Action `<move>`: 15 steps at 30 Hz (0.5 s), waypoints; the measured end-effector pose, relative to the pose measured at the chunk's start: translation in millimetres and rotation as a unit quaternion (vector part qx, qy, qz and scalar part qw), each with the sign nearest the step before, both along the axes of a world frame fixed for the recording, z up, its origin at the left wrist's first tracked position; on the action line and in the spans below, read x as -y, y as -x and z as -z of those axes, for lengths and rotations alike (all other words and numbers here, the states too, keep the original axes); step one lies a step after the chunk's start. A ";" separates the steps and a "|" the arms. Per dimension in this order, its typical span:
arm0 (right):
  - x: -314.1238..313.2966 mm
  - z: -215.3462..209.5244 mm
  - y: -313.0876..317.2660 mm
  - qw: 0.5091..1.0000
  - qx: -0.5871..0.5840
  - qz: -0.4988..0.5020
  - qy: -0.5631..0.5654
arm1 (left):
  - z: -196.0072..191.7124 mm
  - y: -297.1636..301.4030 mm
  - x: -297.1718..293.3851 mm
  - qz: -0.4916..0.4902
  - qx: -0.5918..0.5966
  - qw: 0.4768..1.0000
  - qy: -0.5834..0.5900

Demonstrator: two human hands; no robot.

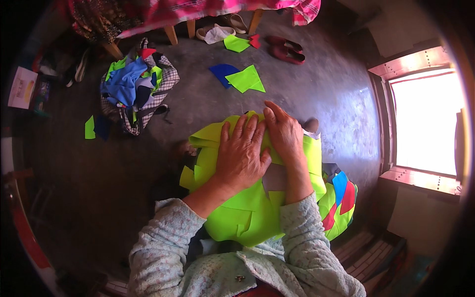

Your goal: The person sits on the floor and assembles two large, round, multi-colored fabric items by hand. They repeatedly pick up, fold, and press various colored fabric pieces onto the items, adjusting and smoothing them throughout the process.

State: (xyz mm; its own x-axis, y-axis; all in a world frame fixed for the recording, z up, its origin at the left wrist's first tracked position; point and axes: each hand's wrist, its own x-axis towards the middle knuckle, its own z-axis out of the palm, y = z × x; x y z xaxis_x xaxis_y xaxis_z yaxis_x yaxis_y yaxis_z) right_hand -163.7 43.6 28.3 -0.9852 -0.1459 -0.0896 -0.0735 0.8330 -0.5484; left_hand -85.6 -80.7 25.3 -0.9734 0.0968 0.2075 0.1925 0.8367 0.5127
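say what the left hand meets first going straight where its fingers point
Probably the bright green piece on the floor, beyond the lime cloth under the left hand; depth is unclear, so it may pass above.

At the far edge of the grey floor (341,94), a pink checked cloth (198,19) hangs over wooden legs (170,35). Just beside it, at the far left corner, droops a brown patterned cloth (106,21). Near that same far edge sit a pale shoe (200,34) with a crumpled white cloth (216,34) at it and, further right, a pair of dark red shoes (289,56). A white box (22,88) stands by the floor's left edge. Beyond the right edge, a bright window (425,121) throws glare across the floor.
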 end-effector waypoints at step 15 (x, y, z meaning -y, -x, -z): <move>-1.8 0.9 1.8 1.000 0.015 0.014 -0.008 | 2.8 -1.4 -0.2 -0.009 -0.025 0.999 -0.023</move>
State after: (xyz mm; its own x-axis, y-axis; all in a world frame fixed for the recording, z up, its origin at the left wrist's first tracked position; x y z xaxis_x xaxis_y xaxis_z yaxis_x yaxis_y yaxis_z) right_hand -165.5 45.4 27.4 -0.9858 -0.1165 -0.1211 -0.0336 0.8429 -0.5370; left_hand -84.2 -80.5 22.5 -0.9633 0.0693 0.2592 0.2043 0.8155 0.5414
